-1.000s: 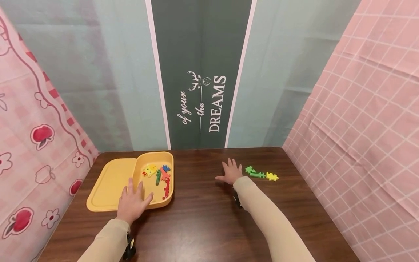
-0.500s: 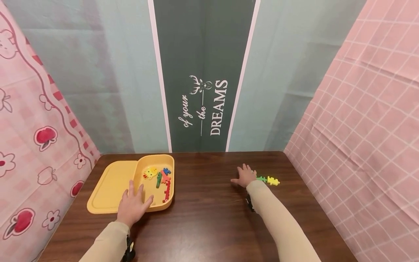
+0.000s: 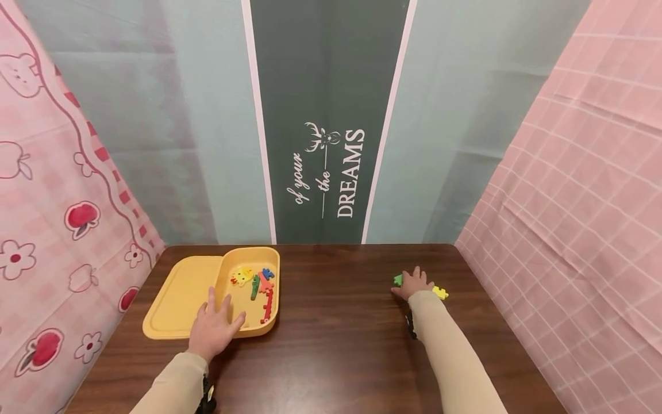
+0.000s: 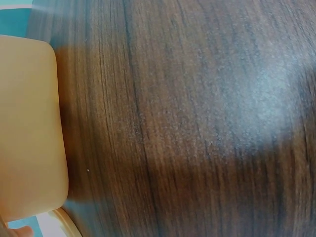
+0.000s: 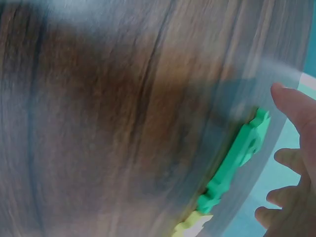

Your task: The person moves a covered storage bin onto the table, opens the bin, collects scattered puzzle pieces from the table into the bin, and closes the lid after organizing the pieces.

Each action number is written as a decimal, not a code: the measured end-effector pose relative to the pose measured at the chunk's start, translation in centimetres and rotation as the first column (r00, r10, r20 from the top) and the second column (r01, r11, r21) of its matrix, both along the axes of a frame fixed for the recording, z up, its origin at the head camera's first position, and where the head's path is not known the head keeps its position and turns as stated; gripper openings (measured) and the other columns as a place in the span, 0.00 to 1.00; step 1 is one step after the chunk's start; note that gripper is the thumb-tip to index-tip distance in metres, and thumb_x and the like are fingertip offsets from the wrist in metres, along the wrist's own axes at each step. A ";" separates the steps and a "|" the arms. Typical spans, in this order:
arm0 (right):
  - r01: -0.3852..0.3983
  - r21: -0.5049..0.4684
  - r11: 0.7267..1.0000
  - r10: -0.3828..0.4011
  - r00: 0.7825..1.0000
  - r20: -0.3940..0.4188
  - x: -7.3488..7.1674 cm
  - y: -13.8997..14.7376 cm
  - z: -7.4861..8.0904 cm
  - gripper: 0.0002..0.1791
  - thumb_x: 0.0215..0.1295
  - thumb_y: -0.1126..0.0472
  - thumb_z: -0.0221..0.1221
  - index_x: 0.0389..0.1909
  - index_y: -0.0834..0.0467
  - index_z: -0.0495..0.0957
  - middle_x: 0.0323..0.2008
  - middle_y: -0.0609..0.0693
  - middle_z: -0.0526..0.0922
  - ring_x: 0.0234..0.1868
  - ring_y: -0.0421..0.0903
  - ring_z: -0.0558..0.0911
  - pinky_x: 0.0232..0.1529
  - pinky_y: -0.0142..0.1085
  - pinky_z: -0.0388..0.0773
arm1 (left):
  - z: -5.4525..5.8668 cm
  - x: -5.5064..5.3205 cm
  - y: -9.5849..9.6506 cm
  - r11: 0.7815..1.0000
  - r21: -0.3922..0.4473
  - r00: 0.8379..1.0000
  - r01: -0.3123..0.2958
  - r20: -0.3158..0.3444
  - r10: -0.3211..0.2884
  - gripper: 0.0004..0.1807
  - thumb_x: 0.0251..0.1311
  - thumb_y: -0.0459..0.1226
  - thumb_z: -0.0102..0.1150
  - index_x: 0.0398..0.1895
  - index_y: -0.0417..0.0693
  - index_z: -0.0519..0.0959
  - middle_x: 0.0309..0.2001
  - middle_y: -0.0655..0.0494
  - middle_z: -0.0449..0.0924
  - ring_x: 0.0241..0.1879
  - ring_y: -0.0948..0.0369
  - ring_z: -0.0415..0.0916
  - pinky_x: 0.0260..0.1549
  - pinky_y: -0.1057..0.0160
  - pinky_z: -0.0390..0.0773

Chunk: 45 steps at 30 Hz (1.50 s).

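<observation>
My right hand, fingers spread, hovers over small plastic puzzle-like pieces at the table's right. A green piece shows to its left and a yellow piece to its right. The right wrist view has a long green piece lying below the thumb, apart from it, beside the yellow piece. My left hand, fingers spread, is at the near side of a yellow box; whether it touches the box is unclear. The left wrist view shows the box's outer wall.
Inside the box lie a yellow spotted piece, a dark green piece, a blue one, a coral one and a red one. A flat yellow lid adjoins it. Curtains border the table.
My right hand has moved right, from beside the loose pieces to above them, covering part of them. My left hand stays by the box. The camera view has shifted slightly.
</observation>
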State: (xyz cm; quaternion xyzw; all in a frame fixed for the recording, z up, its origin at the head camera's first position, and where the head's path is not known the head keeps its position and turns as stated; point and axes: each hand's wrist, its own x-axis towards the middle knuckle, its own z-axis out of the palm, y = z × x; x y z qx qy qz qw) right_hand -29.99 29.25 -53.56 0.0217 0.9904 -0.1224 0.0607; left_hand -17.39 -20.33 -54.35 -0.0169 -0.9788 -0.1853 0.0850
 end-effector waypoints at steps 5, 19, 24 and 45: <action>0.050 -0.044 0.998 -0.048 0.998 0.031 0.4 1.0 -0.3 0.41 0.60 0.45 0.59 0.65 0.68 0.59 0.66 0.77 0.41 0.66 0.73 0.44 0.56 0.70 0.44 | 0.1 0.1 0.2 1.000 0.001 1.000 -0.003 0.009 0.003 0.40 0.61 0.58 0.46 0.63 0.33 0.65 0.68 0.25 0.38 0.53 0.26 0.58 0.47 0.32 0.63; 0.080 -0.106 0.991 -0.073 0.995 0.069 1.4 2.0 -1.1 0.37 0.64 0.51 0.55 0.68 0.65 0.54 0.67 0.77 0.37 0.66 0.74 0.38 0.57 0.70 0.41 | 0.5 0.1 0.9 1.000 -0.002 1.000 0.016 -0.002 -0.016 0.37 0.61 0.56 0.47 0.60 0.32 0.68 0.68 0.25 0.40 0.50 0.28 0.62 0.46 0.34 0.66; 0.066 -0.118 0.991 -0.064 0.998 0.023 1.2 2.1 -1.1 0.33 0.63 0.52 0.57 0.63 0.66 0.61 0.66 0.77 0.39 0.66 0.73 0.41 0.56 0.71 0.44 | 0.8 0.1 1.0 1.000 0.001 1.000 0.012 0.011 -0.012 0.37 0.61 0.55 0.48 0.60 0.32 0.69 0.68 0.25 0.40 0.50 0.28 0.62 0.45 0.35 0.67; -0.107 -0.140 0.984 0.093 0.990 -0.102 -0.2 1.0 -2.0 0.30 0.49 0.47 0.68 0.50 0.61 0.76 0.68 0.73 0.40 0.67 0.72 0.37 0.52 0.74 0.39 | 0.1 -0.2 0.1 1.000 0.011 0.998 -0.020 0.059 0.019 0.37 0.62 0.56 0.46 0.62 0.33 0.67 0.69 0.27 0.36 0.51 0.28 0.61 0.45 0.35 0.67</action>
